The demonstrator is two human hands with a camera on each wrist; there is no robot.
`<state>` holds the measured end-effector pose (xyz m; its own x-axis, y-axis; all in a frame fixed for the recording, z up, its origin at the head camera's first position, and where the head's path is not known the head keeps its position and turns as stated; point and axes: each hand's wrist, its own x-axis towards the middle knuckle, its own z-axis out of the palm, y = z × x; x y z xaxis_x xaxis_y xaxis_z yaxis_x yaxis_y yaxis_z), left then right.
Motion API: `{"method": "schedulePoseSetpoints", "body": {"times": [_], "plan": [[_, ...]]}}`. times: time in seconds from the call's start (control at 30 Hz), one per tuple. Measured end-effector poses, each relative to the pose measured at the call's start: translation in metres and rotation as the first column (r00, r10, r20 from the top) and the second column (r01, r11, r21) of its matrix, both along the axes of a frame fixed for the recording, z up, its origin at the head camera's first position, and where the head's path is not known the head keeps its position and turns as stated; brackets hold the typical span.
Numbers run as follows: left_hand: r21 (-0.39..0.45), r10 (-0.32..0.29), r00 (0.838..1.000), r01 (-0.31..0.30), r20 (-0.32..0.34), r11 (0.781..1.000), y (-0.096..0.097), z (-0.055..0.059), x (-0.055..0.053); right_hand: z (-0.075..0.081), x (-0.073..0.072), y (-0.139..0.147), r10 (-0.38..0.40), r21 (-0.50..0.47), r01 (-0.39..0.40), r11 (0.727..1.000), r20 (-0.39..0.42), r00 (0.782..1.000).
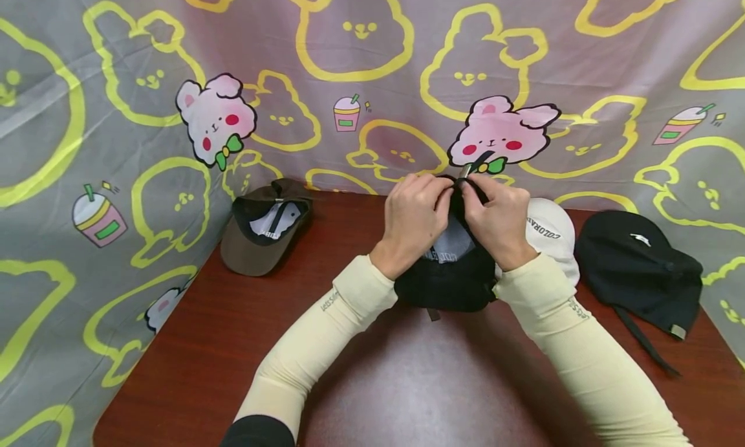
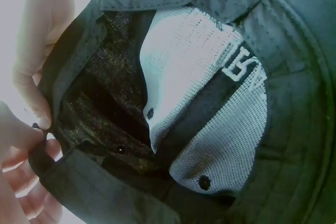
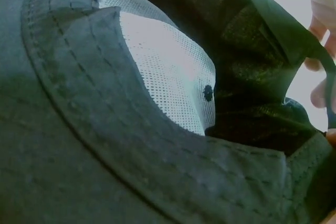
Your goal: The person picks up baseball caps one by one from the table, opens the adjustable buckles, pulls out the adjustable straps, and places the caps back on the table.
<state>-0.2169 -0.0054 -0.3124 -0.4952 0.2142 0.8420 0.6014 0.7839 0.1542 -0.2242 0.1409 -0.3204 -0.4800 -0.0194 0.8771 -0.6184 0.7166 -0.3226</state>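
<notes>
A black baseball cap (image 1: 445,292) is held up over the table, its inside facing me and its brim towards me. My left hand (image 1: 410,217) pinches its back strap on the left of the metal buckle (image 1: 465,171). Close beside it, my right hand (image 1: 499,217) pinches the strap on the other side, and a loose strap end (image 1: 482,160) sticks up past the buckle. White mesh lining (image 2: 184,66) shows inside the cap in the left wrist view. In the right wrist view the sweatband (image 3: 89,51) fills much of the picture, with fingers at the far right edge.
On the left of the brown table (image 1: 192,343) lies a brown cap (image 1: 250,246), inside showing. A white cap (image 1: 550,230) with lettering sits behind my right forearm. Further right is a black cap (image 1: 640,266) with a hanging strap. A patterned curtain (image 1: 349,149) stands behind and left.
</notes>
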Motion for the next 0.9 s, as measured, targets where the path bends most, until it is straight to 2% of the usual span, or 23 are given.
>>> {"method": "schedulePoseSetpoints", "body": {"times": [0.3,0.57,0.9], "plan": [[0.033,-0.019,1.0,0.019,0.006,0.999,0.0003,0.0009,-0.0017,-0.0035,-0.0016,-0.0004,0.076,0.022,-0.076,0.997,-0.013,0.997],[0.035,-0.034,0.999,0.035,-0.016,0.999,0.0002,-0.0016,-0.0036,-0.0049,-0.0005,-0.0011,0.063,0.023,-0.062,0.998,-0.023,0.998],[0.011,-0.045,0.999,0.045,0.004,0.999,0.0022,-0.0012,-0.0028,-0.0074,-0.0007,-0.001,0.037,0.021,-0.037,0.999,-0.003,0.999]]}}
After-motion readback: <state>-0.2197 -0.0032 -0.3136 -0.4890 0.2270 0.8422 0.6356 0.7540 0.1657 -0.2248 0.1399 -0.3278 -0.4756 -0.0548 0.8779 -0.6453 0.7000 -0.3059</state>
